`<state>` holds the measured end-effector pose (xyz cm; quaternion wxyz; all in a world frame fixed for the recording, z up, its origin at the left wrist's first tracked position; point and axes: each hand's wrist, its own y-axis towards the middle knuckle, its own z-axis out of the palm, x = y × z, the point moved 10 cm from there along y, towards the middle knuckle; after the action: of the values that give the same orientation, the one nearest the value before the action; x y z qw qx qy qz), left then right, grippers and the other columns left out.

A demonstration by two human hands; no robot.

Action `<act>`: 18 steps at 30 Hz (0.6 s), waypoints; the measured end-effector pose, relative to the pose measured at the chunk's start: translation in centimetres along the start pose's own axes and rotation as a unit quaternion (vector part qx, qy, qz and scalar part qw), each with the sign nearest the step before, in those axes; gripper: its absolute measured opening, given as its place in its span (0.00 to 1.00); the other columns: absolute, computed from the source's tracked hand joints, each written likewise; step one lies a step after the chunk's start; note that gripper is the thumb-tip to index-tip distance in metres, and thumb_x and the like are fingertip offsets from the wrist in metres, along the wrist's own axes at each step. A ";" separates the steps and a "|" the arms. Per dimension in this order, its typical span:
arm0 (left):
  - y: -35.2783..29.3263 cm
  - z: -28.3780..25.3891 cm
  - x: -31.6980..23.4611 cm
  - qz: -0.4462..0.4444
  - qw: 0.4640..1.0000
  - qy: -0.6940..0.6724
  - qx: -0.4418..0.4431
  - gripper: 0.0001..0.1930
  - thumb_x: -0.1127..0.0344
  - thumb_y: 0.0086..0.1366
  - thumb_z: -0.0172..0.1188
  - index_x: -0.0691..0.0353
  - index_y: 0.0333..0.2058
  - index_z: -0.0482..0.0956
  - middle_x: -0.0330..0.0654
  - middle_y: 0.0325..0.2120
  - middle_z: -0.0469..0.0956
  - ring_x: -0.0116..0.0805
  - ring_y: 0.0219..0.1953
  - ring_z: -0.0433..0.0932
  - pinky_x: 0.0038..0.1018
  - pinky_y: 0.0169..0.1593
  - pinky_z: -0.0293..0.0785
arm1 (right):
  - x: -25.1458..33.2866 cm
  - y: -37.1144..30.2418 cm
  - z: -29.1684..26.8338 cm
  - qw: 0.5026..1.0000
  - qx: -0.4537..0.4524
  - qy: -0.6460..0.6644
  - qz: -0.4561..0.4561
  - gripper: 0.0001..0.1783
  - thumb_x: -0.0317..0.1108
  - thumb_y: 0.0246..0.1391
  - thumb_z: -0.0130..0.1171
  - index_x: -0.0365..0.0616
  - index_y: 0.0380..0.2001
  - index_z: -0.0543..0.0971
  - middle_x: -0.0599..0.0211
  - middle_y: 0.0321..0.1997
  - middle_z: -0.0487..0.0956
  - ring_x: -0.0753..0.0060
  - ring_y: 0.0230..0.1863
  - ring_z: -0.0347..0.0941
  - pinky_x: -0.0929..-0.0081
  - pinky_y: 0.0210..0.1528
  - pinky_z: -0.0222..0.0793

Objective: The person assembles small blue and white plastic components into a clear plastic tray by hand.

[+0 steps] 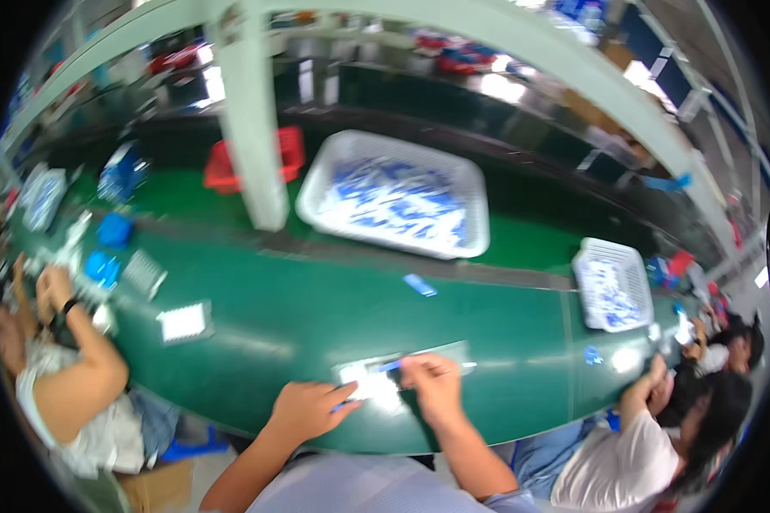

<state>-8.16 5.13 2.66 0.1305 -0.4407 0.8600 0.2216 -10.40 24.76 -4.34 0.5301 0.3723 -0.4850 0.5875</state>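
In front of me on the green table lies a flat, clear plastic bag or sleeve [453,350] with a white, glossy part at its left end. My right hand [434,385] is over it, fingers pinched on a small blue strip [391,366] that points left. At the left end of the clear plastic is my left hand [308,410], fingers bent together. A bit of blue [346,405] shows at its fingertips, apparently a similar small piece. Blur hides the finer detail. Farther off lies a loose blue strip [419,285].
Beyond stands a large white basket [308,201] full of blue-and-white pieces; a smaller white basket [646,299] is at right. A pale post [261,162] rises before a red basket [291,154]. A white packet [184,322] lies left. People [68,368] sit on both sides.
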 end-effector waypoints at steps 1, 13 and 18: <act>3.4 1.5 -2.1 0.039 0.999 -0.027 -0.018 0.17 0.48 0.56 0.71 0.49 0.41 0.87 0.36 0.16 0.74 0.40 0.19 0.76 0.34 0.23 0.70 | 3.0 0.2 -3.8 0.999 -0.032 -0.027 -0.029 0.06 0.32 0.61 0.68 0.43 0.39 0.87 0.67 0.37 0.86 0.75 0.36 0.81 0.75 0.42 0.78; 3.1 0.6 -0.4 0.033 0.998 -0.050 -0.007 0.19 0.58 0.61 0.69 0.46 0.52 0.85 0.38 0.20 0.76 0.43 0.19 0.75 0.37 0.24 0.70 | 8.0 -2.4 1.4 0.888 -0.058 -0.290 -0.352 0.06 0.23 0.53 0.67 0.38 0.36 0.85 0.64 0.31 0.82 0.64 0.29 0.73 0.69 0.35 0.68; 3.5 0.7 -0.7 0.006 0.998 -0.061 0.024 0.18 0.59 0.62 0.68 0.47 0.52 0.85 0.41 0.22 0.78 0.45 0.21 0.77 0.39 0.26 0.71 | 7.9 -2.3 1.5 0.871 -0.045 -0.324 -0.366 0.09 0.24 0.53 0.68 0.40 0.39 0.86 0.66 0.30 0.82 0.65 0.30 0.73 0.69 0.36 0.67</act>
<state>-10.56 7.75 3.32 0.1921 -0.4176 0.8582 0.2283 -9.51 25.32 3.98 0.5364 0.6684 -0.4847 0.1751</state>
